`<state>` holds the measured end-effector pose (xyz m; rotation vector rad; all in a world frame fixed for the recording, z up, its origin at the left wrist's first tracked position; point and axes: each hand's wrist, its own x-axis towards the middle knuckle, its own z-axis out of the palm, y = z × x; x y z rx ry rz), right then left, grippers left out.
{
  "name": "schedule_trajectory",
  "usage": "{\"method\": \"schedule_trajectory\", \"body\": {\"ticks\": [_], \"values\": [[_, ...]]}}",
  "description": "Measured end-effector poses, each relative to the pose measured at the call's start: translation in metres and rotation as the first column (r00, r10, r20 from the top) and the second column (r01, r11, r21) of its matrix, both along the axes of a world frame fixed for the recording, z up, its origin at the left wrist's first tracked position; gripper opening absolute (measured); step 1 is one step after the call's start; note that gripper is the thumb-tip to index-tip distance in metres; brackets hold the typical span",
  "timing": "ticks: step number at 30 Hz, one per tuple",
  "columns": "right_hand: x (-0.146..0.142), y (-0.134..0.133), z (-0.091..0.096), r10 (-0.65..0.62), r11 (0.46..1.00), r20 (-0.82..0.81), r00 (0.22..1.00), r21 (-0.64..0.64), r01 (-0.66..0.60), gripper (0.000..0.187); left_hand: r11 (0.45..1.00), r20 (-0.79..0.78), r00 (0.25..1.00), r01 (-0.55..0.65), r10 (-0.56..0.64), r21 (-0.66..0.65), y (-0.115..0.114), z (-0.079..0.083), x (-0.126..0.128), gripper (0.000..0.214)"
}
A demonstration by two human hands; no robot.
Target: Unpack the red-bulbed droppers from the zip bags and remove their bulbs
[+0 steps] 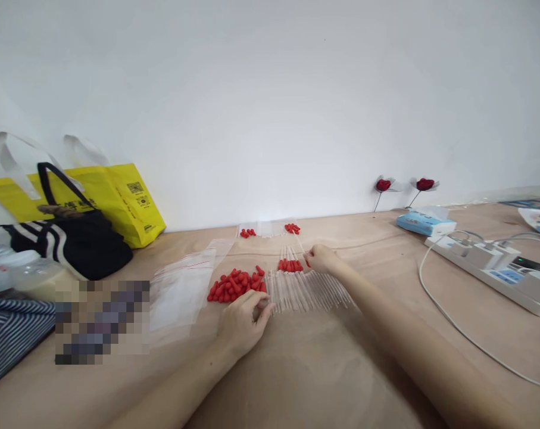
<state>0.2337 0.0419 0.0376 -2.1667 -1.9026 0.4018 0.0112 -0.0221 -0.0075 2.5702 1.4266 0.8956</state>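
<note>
My right hand (pixel 324 260) is closed in a pinch around the red end of a thin pale stick (pixel 299 241), which points up and away. Just left of it lies a small group of red-ended sticks (pixel 290 265), side by side with red ends toward me. Below them a row of thin clear sticks (pixel 308 292) is spread on the table. My left hand (pixel 245 322) rests at the row's left end, fingers curled and thumb near the index; what is between the fingertips is too small to make out. Beside it lies a heap of small red pieces (pixel 234 286).
Clear plastic bags (pixel 183 286) lie left of the heap. Small red clusters (pixel 292 228) sit by the wall. At left stand a yellow bag (pixel 136 202) and a black bag (pixel 95 244). Right are a tissue pack (pixel 424 223), a power strip (pixel 520 292) with cables, and two fabric roses (pixel 425 184).
</note>
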Motion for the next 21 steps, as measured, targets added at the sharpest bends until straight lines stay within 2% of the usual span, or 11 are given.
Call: {"method": "schedule_trajectory", "body": {"ticks": [2, 5, 7, 9, 11, 13, 15, 18, 21], "values": [[0.003, -0.022, 0.000, 0.053, 0.992, 0.004, 0.999, 0.112, -0.053, 0.020, 0.996, -0.016, 1.000, 0.025, -0.024, 0.088, 0.000, 0.001, 0.000, 0.014], [0.009, -0.056, -0.015, 0.134, 0.954, 0.035, 0.990, 0.267, -0.138, 0.018, 0.960, -0.029, 0.998, 0.064, -0.059, 0.273, -0.002, 0.003, 0.002, 0.015], [0.012, -0.073, -0.032, 0.248, 0.802, 0.172, 0.953, 0.515, -0.302, 0.015, 0.906, -0.018, 0.998, 0.069, -0.068, 0.417, -0.004, 0.006, 0.004, 0.018], [0.012, -0.086, -0.048, 0.284, 0.632, 0.284, 0.916, 0.662, -0.402, 0.018, 0.844, -0.019, 0.997, 0.074, -0.075, 0.532, -0.008, 0.008, 0.007, 0.021], [0.008, -0.093, -0.058, 0.303, 0.496, 0.361, 0.882, 0.730, -0.470, 0.019, 0.790, -0.054, 0.994, 0.105, -0.092, 0.604, -0.012, 0.009, 0.011, 0.020], [0.002, -0.096, -0.063, 0.326, 0.415, 0.404, 0.855, 0.751, -0.513, 0.018, 0.756, -0.111, 0.987, 0.160, -0.116, 0.635, -0.016, 0.009, 0.015, 0.016], [-0.003, -0.097, -0.064, 0.360, 0.366, 0.420, 0.833, 0.757, -0.541, 0.016, 0.746, -0.165, 0.976, 0.213, -0.139, 0.631, -0.018, 0.008, 0.020, 0.014], [-0.007, -0.097, -0.063, 0.405, 0.317, 0.423, 0.811, 0.766, -0.558, 0.015, 0.760, -0.219, 0.965, 0.251, -0.146, 0.599, -0.017, 0.006, 0.025, 0.014], [-0.006, -0.097, -0.062, 0.400, 0.319, 0.414, 0.818, 0.773, -0.548, 0.012, 0.778, -0.243, 0.962, 0.249, -0.127, 0.577, -0.015, 0.005, 0.028, 0.015]]}}
